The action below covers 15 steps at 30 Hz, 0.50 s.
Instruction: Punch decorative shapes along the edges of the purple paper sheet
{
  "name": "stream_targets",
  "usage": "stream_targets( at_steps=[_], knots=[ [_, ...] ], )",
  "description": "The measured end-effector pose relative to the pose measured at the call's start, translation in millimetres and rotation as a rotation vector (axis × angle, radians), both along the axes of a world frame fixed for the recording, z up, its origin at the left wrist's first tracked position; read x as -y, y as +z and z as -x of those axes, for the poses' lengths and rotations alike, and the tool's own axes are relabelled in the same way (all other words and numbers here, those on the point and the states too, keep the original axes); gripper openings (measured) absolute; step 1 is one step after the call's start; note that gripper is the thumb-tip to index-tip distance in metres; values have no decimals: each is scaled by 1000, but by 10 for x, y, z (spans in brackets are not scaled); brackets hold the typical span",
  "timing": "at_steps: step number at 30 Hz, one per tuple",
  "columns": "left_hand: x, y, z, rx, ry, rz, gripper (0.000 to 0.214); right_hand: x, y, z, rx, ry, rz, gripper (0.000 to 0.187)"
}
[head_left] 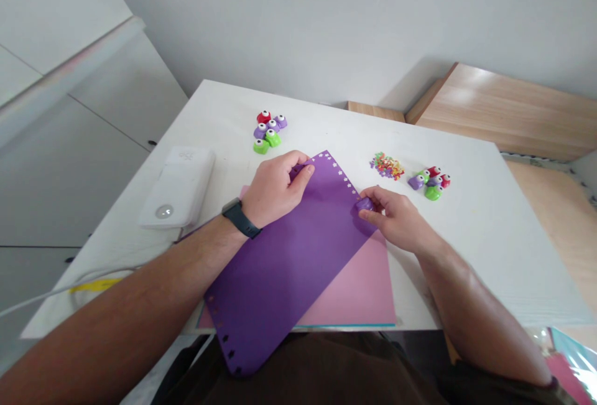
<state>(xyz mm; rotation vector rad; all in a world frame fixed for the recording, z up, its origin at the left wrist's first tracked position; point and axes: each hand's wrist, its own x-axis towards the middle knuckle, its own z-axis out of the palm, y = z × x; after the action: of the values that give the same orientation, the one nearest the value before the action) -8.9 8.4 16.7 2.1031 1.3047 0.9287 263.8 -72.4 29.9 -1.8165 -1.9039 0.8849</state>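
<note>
A purple sheet lies slanted over the table, with star-shaped holes punched along two of its edges. Its near corner hangs past the table's front edge. My left hand is closed on the sheet's upper left edge, thumb on top; what lies under its fingers is partly hidden. At the right edge, my right hand grips a purple craft punch between thumb and fingers, at the end of the row of stars. Beneath the purple sheet are pink sheets with a thin blue edge showing.
Several craft punches in red, purple and green stand at the back left; another group is on the right. Beside that is a pile of colourful paper bits. A white box-shaped device with a cable lies at left on the white table.
</note>
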Motion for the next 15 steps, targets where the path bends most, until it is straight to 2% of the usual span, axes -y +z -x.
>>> stream_targets(
  at_steps=[15],
  knots=[
    [3, 10, -9, 6, -15, 7, 25, -16, -15, 36, 45, -15, -17, 18]
  ],
)
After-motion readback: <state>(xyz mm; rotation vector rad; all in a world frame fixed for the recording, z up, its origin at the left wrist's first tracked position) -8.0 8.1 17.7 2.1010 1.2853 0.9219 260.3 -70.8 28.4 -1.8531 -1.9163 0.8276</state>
